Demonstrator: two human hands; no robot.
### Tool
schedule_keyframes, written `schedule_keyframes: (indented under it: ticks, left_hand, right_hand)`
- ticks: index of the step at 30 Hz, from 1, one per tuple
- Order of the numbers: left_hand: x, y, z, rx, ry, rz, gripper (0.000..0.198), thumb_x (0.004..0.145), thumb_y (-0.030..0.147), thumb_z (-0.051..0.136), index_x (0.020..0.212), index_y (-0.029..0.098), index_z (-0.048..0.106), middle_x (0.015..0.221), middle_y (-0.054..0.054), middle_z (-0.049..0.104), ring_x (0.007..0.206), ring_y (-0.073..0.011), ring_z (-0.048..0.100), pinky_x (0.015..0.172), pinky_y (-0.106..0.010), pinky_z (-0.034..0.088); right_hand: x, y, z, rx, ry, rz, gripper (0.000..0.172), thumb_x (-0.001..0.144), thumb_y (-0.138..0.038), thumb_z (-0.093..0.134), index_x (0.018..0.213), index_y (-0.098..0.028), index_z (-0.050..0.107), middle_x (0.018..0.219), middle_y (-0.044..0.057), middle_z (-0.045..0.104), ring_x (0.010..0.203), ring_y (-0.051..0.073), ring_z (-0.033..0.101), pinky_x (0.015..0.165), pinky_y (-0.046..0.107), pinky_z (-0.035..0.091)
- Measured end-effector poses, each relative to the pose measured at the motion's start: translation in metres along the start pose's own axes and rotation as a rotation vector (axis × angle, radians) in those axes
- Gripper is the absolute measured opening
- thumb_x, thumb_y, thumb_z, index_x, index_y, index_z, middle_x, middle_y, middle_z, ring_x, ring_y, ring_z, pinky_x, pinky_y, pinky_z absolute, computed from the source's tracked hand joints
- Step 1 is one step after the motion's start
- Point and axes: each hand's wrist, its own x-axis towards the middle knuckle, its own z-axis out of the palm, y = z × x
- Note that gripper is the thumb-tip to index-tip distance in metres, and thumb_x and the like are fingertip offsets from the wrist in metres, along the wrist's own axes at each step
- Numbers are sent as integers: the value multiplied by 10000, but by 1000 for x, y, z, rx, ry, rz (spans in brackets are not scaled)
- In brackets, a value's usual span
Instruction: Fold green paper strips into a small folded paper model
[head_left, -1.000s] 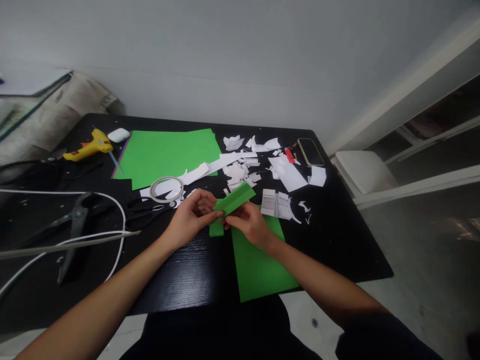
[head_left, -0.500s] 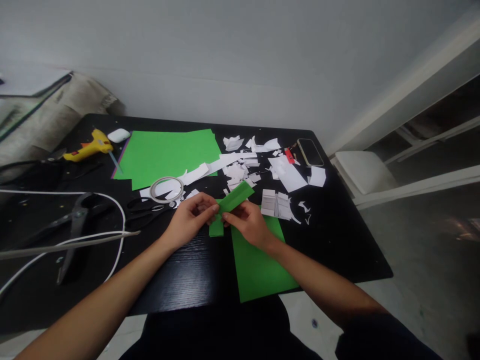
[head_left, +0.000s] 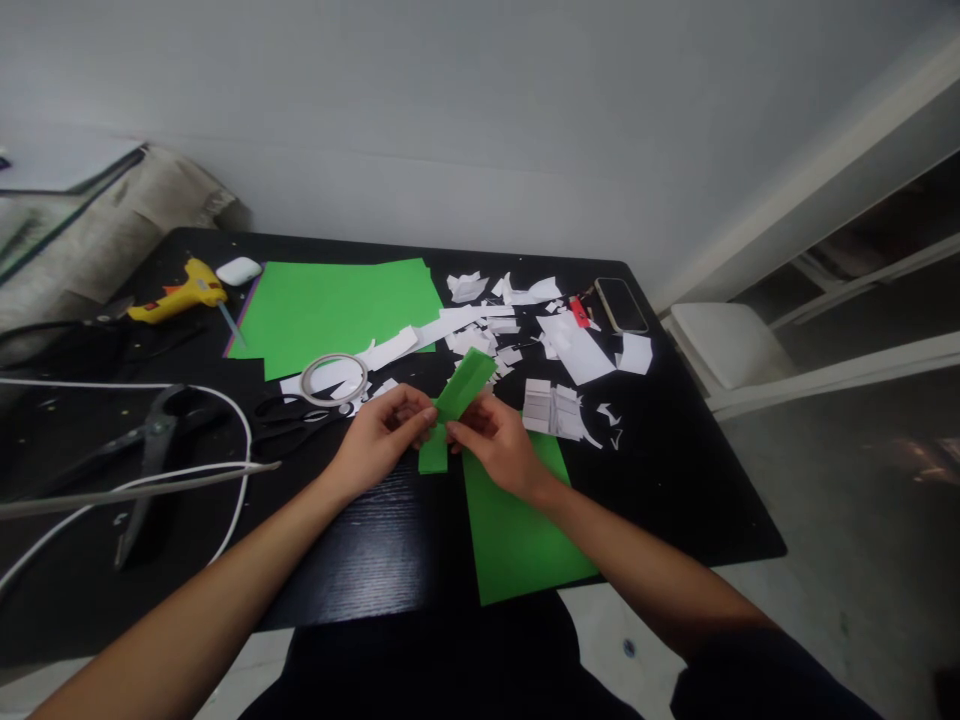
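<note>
A folded green paper strip (head_left: 463, 386) is held above the black table (head_left: 360, 560), its far end tilted up and away. My left hand (head_left: 384, 438) pinches its near end from the left. From the right, my right hand (head_left: 495, 445) pinches the same end, fingertips almost touching those of the left. Under the hands lies a small green offcut (head_left: 433, 455), and beside it a larger green sheet (head_left: 514, 525) reaching the table's front edge.
A big green sheet (head_left: 337, 305) lies at the back, white paper scraps (head_left: 517, 345) to its right, then a phone (head_left: 621, 303). A tape roll (head_left: 334, 378), scissors (head_left: 289, 420), pliers (head_left: 146, 450), white cable (head_left: 187, 470), yellow glue gun (head_left: 176, 290) fill the left. A white chair (head_left: 724, 345) stands right.
The green strip's far end has swung upward and to the left, standing steeper than before. Both hands stay at about the same spot, still pinching it.
</note>
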Motion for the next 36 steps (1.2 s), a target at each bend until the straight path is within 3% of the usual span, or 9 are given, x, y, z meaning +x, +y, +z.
schedule_keyframes:
  ticks: [10,15,20,36]
  left_hand:
    - [-1,-3,0,-117,-4,-1,298,943,425,701,1050,154,644,726,-7,682,610,-130,645,547,-230,536]
    - [-1,-1,0,-146,-26,-7,347,948,470,691,1066,146,649,738,-31,714,613,-155,675,570,-267,566]
    - [0,0,-1,-82,-56,-22,288,914,408,729,1061,165,679,751,-24,723,640,-164,685,605,-279,575]
    - [-1,0,-3,-74,-38,-34,280,842,295,750,1081,164,685,896,-33,727,654,-138,673,645,-284,578]
  right_hand:
    - [1,-3,-2,10,73,-5,269,766,-395,867,915,-240,706,831,2,713,774,195,698,688,350,620]
    - [2,-4,-5,-11,101,-19,231,764,-372,860,907,-238,736,890,17,745,843,214,714,786,384,630]
    - [1,-6,-8,-22,86,-24,177,809,-349,817,951,-251,778,1015,37,771,971,226,733,915,383,597]
    - [0,-8,-7,-3,98,29,204,842,-277,685,1003,-265,811,1062,26,784,1016,228,716,946,396,568]
